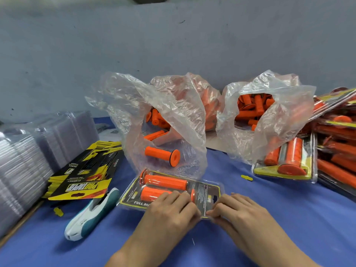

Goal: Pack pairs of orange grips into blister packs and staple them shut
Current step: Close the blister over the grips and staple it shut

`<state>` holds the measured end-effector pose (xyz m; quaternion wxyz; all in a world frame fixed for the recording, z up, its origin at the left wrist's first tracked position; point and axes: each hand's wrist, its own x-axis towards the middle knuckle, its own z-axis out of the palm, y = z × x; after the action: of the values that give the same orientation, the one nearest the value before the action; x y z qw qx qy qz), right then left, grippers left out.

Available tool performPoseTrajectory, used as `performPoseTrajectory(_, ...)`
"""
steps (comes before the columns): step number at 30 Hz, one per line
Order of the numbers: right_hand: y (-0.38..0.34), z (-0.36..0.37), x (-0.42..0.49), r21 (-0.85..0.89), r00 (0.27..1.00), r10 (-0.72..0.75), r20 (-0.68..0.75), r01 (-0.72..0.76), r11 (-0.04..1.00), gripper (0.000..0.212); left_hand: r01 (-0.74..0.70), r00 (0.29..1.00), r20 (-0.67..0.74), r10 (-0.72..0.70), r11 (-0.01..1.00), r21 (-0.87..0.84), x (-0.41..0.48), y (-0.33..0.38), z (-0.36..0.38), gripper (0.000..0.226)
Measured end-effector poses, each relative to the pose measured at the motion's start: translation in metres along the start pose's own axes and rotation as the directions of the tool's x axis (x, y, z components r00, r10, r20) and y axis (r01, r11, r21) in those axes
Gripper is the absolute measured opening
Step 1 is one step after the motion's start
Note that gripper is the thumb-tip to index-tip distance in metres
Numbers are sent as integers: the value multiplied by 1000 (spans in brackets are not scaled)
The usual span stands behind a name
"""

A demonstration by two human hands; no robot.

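A clear blister pack (pixel 208 191) with a black and yellow card lies on the blue table in front of me, two orange grips (pixel 165 182) side by side inside it. My left hand (pixel 171 209) lies over its near half, fingers pressing down on the plastic. My right hand (pixel 235 211) pinches the near right edge of the pack between thumb and fingertips. A white and teal stapler (pixel 92 212) lies to the left of the pack, untouched. One loose orange grip (pixel 161 154) rests in the mouth of the nearer plastic bag.
Two clear plastic bags (pixel 173 116) (pixel 269 112) of loose orange grips stand behind the pack. Stacks of empty blisters (pixel 28 151) sit far left, printed cards (pixel 84 176) beside them. Finished packs (pixel 289 160) pile up at the right.
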<state>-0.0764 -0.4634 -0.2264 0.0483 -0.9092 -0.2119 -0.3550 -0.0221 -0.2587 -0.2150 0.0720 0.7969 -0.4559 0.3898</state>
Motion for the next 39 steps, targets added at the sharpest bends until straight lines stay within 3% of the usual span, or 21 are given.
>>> performPoseTrajectory(7, 8, -5, -6, 27, 1000, 10, -26, -9, 1000, 28, -78, 997, -31, 76, 995, -66, -9, -4, 3, 23)
performPoseTrajectory(12, 6, 3, -7, -33, 989, -15, -145, 11, 999, 39, -45, 997, -70, 44, 999, -12, -7, -3, 5, 24)
performPoseTrajectory(14, -1, 9, -3, -60, 985, -48, -165, 38, 997, 30, -64, 995, -78, 63, 998, -7, -5, 0, 6, 24)
performPoseTrajectory(27, 22, 3, -8, -60, 997, 64, -31, -65, 996, 7, 6, 1000, 6, -7, 999, 43, -23, -25, -7, 23)
performPoseTrajectory(31, 5, 7, -3, -63, 997, 30, -72, -35, 997, 14, 45, 999, -6, -45, 998, 39, -24, -19, -8, 24)
performPoseTrajectory(35, -19, 22, 10, -109, 987, -81, -141, 66, 992, 9, -5, 999, -33, 7, 999, 42, -19, -11, -6, 25)
performPoseTrajectory(39, -21, 24, 15, -130, 978, -100, -186, 77, 989, 28, -24, 999, -26, 24, 1000, 13, -25, -22, -12, 24)
